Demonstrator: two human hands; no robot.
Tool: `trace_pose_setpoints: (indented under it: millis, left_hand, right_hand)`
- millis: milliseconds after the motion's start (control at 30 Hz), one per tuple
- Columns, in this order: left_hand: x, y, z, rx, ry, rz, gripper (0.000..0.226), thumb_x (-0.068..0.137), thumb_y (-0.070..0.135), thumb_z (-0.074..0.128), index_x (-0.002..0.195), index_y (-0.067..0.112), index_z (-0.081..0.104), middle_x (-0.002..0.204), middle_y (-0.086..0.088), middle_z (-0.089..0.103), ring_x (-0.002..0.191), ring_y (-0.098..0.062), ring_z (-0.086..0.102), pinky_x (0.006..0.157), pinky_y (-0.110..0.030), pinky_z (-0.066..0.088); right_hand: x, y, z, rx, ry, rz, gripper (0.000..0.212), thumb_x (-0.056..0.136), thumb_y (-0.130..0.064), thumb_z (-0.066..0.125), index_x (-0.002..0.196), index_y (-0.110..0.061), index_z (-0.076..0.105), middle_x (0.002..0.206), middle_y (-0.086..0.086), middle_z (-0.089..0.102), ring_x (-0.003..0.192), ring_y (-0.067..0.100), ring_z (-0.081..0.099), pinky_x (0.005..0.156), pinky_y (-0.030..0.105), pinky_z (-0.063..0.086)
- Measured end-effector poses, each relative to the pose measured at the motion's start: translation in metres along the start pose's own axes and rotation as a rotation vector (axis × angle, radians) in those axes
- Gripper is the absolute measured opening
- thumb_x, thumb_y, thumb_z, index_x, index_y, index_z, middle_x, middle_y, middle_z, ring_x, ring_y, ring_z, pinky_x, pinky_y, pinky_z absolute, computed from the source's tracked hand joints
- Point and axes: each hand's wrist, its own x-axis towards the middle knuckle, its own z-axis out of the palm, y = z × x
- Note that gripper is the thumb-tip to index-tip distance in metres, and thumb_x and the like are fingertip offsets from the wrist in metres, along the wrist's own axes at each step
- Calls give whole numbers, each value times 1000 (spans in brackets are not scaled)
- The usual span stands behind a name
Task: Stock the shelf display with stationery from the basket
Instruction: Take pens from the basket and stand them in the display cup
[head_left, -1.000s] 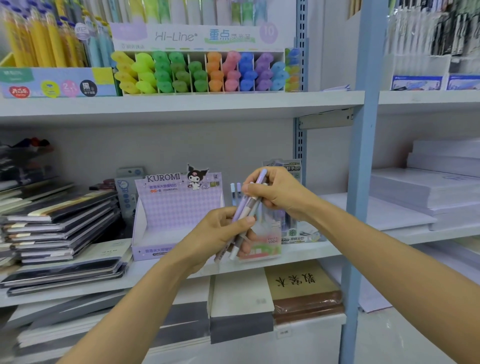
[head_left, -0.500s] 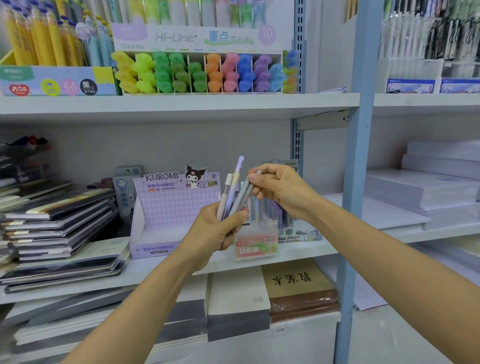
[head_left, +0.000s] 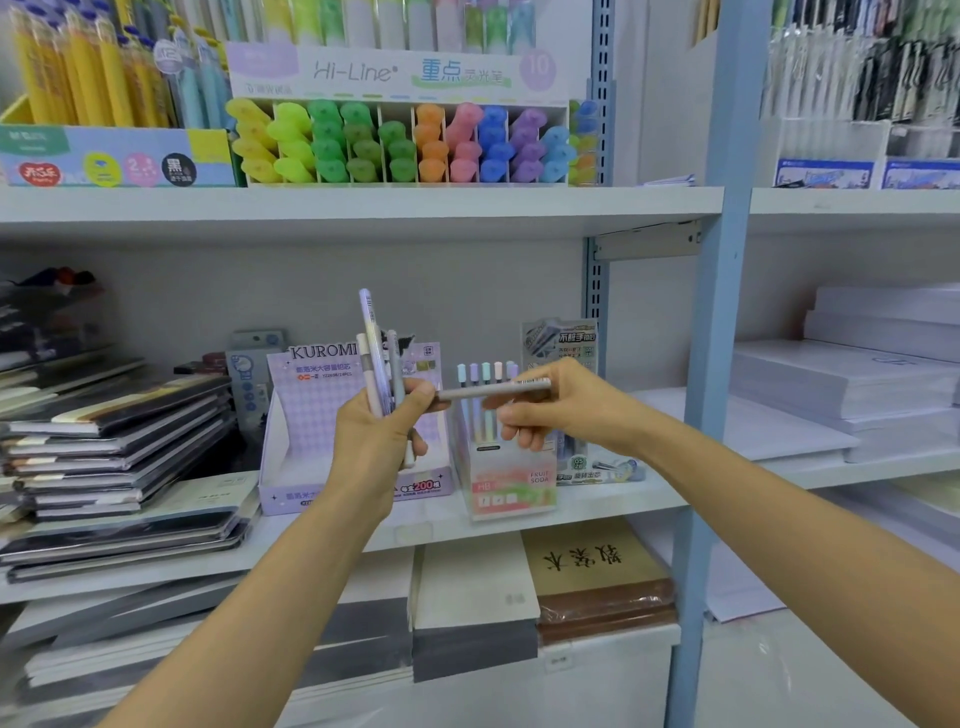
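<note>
- Holding a bundle of pencils (head_left: 371, 358) upright in a curled grip, our left hand (head_left: 374, 441) sits in front of the purple Kuromi box (head_left: 311, 415) on the middle shelf (head_left: 597, 506).
- Our right hand (head_left: 561, 410) pinches a single grey pencil (head_left: 493, 389) between thumb and fingers. The pencil lies level, with its barcode end over the right hand and its other end at the left thumb. We cannot tell whether it touches the thumb or stops just short.
- The clear pencil box (head_left: 506, 483) stands on the shelf just right of the Kuromi box, below and behind the grey pencil. Pastel pencils (head_left: 485, 374) stand upright in it. We judge that the grey pencil belongs there. The basket is out of view.
- The grey pencil is level while the box opens upward, so we must turn it on end. A light pinch near one end could let it swing and slip to the floor.
- The box looks light and tall. If we bring the pencil in at a slant and push against the standing pencils, the box could tip or slide toward the shelf edge.
- The left grip bunches several pencils low on their shafts, and they fan out at the top. If we loosen that grip while watching the right hand, one could slide out.
- The Kuromi box is close by, so a careless drop could land stock in the wrong display.
</note>
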Motion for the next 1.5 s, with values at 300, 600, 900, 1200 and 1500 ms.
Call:
trace_pose_setpoints:
  millis: [300, 600, 900, 1200, 1500]
  left_hand:
    - [3, 2, 1, 59, 56, 111, 15, 86, 24, 72, 94, 12, 68, 84, -5, 76, 38, -11, 43, 40, -20, 39]
    - [6, -4, 7, -131, 158, 111, 27, 81, 22, 77, 104, 11, 70, 91, -3, 76, 37, -8, 37, 36, -16, 31]
    - [7, -2, 21, -104, 105, 150, 23, 78, 26, 78, 93, 8, 74, 62, -2, 61, 37, -8, 39, 36, -16, 31]
    - [10, -3, 36, 102, -61, 258, 10, 79, 14, 78, 79, 20, 70, 48, 7, 59, 36, -4, 48, 37, -13, 36]
    - [29, -9, 19, 75, -103, 148, 26, 93, 39, 60, 86, 21, 76, 50, 3, 46, 39, -11, 38, 38, -17, 32]
  right_hand:
    - [-3, -7, -6, -152, 58, -108, 21, 96, -23, 58, 112, -15, 68, 85, 6, 74, 73, 12, 68, 71, 26, 57]
    - [-3, 11, -4, 17, 93, -93, 14, 99, -15, 52, 106, -8, 62, 87, 13, 74, 70, 17, 67, 63, 22, 53]
    - [7, 10, 5, -99, 75, -137, 18, 97, -19, 56, 110, -11, 66, 94, 1, 74, 85, 14, 70, 74, 24, 56]
    - [37, -17, 12, -61, 217, -258, 8, 88, -23, 70, 92, -18, 75, 82, -6, 74, 76, 0, 65, 68, 11, 48]
    - [58, -1, -26, 55, 655, -334, 5, 92, -13, 64, 88, -11, 66, 73, 0, 68, 62, 7, 64, 60, 21, 52]
